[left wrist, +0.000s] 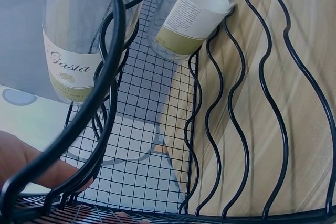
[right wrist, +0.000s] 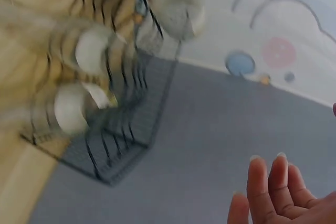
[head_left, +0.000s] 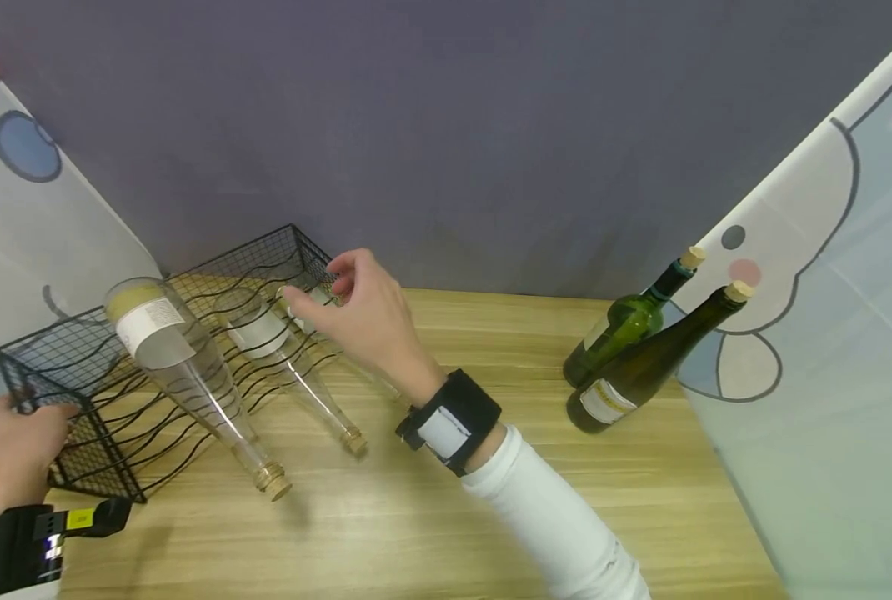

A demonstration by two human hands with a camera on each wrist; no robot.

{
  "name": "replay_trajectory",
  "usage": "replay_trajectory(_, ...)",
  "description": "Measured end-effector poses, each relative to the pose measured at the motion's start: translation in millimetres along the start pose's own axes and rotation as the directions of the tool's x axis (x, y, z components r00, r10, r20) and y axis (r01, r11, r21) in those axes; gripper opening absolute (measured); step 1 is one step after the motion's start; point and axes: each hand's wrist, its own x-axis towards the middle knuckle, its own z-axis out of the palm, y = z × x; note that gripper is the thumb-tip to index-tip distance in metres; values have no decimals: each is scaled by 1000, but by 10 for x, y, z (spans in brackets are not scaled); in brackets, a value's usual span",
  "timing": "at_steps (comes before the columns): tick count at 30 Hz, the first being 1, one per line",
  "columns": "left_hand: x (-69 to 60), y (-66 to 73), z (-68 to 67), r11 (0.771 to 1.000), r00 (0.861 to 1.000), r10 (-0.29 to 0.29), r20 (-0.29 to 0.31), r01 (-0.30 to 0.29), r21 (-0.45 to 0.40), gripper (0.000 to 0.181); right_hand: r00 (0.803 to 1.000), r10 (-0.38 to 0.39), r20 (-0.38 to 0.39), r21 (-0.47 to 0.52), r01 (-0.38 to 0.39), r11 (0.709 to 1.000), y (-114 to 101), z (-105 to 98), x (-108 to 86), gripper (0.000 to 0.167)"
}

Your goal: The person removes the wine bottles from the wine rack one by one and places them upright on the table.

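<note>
A black wire wine rack (head_left: pixel 108 433) stands at the left of the table. My left hand (head_left: pixel 22 446) grips its near left end; in the left wrist view, part of that hand shows behind the thick wires. One clear corked bottle (head_left: pixel 161 329) lies high on the rack, its neck toward me. Another clear bottle (head_left: pixel 262 329) lies lower, to its right. A third clear bottle (head_left: pixel 318 300), farther right, is partly hidden behind my right hand (head_left: pixel 363 312). That hand hovers over the rack's right part, fingers loosely bent and holding nothing. The right wrist view is blurred around the rack.
On the table's right side stand a green bottle (head_left: pixel 633 317) and a dark corked bottle (head_left: pixel 626 375) with a white label, close together. A grey panel (head_left: pixel 446 142) rises behind the wooden table (head_left: pixel 446 533). Cartoon-printed panels (head_left: pixel 851 317) flank both sides.
</note>
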Motion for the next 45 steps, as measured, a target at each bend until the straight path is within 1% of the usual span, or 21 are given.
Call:
replay_trajectory(3, 7, -10, -9, 1000, 1000, -4, 6, 4, 7, 69, 998, 11, 60, -4, -11, 1000, 42, 208, -57, 60)
replay_trajectory(5, 20, -19, -12, 1000, 1000, -7, 11, 7, 13, 69, 995, 20, 96, -28, -17, 999, 75, 338, -105, 63)
replay_trajectory(9, 64, -36, -13, 1000, 1000, -4, 9, 4, 15, 69, 989, 43, 144, -125, -25, 992, 121, 554, -184, 69)
replay_trajectory(11, 72, -44, -11, 1000, 1000, -5, 7, 5, 14, 70, 987, 36, 156, -176, -8, 984, 140, 640, -207, 71)
replay_trajectory(14, 73, -34, -14, 1000, 1000, -9, 9, 9, 8, 70, 984, 21, 174, -262, 26, 965, 174, 749, -241, 73)
replay_trajectory(16, 59, -23, -13, 1000, 1000, -15, 12, 15, 5, 70, 983, 12, 184, -331, 50, 942, 196, 813, -264, 75)
replay_trajectory(18, 46, -5, -13, 1000, 1000, -18, 14, 18, 4, 70, 981, 17, 192, -384, 59, 921, 216, 872, -288, 77)
replay_trajectory(21, 22, 9, -12, 1000, 1000, -19, 12, 19, 7, 70, 977, 40, 210, -417, 52, 907, 240, 965, -332, 83)
replay_trajectory(23, 8, 14, -7, 1000, 1000, -17, 8, 17, 6, 70, 974, 44, 223, -444, 61, 894, 258, 1030, -367, 87)
replay_trajectory(27, -22, 18, -5, 1000, 1000, -10, -3, 10, 10, 68, 967, 45, 251, -510, 93, 855, 291, 1160, -451, 93)
replay_trajectory(28, -31, 20, -4, 1000, 1000, -10, -3, 10, 10, 67, 964, 52, 260, -512, 92, 854, 298, 1189, -473, 94)
replay_trajectory(32, -36, 26, -8, 1000, 1000, -9, -1, 9, 14, 68, 958, 86, 274, -539, 79, 839, 321, 1295, -543, 90)
replay_trajectory(34, -39, 28, -9, 1000, 1000, -10, 1, 10, 16, 68, 953, 103, 284, -546, 73, 835, 330, 1328, -569, 82)
replay_trajectory(35, -38, 27, -9, 1000, 1000, -9, 0, 9, 17, 68, 953, 97, 288, -559, 86, 824, 336, 1337, -575, 78)
replay_trajectory(36, -38, 28, -9, 1000, 1000, -8, -1, 8, 19, 68, 951, 93, 295, -564, 95, 821, 340, 1342, -580, 74)
replay_trajectory(37, -52, 35, -10, 1000, 1000, -6, -2, 6, 20, 68, 948, 86, 306, -556, 105, 824, 348, 1341, -583, 70)
replay_trajectory(39, -59, 36, -11, 1000, 1000, -3, -1, 3, 17, 68, 940, 68, 335, -525, 126, 841, 363, 1334, -586, 61)
replay_trajectory(41, -54, 33, -13, 1000, 1000, -1, 0, 1, 13, 68, 929, 50, 368, -492, 149, 858, 375, 1328, -584, 56)
replay_trajectory(43, -15, 6, -11, 1000, 1000, -1, 1, 1, 13, 68, 921, 35, 389, -464, 163, 871, 382, 1333, -586, 51)
replay_trajectory(45, 68, -55, 1, 1000, 1000, -4, 2, 4, 14, 69, 918, 26, 396, -451, 170, 876, 385, 1343, -590, 48)
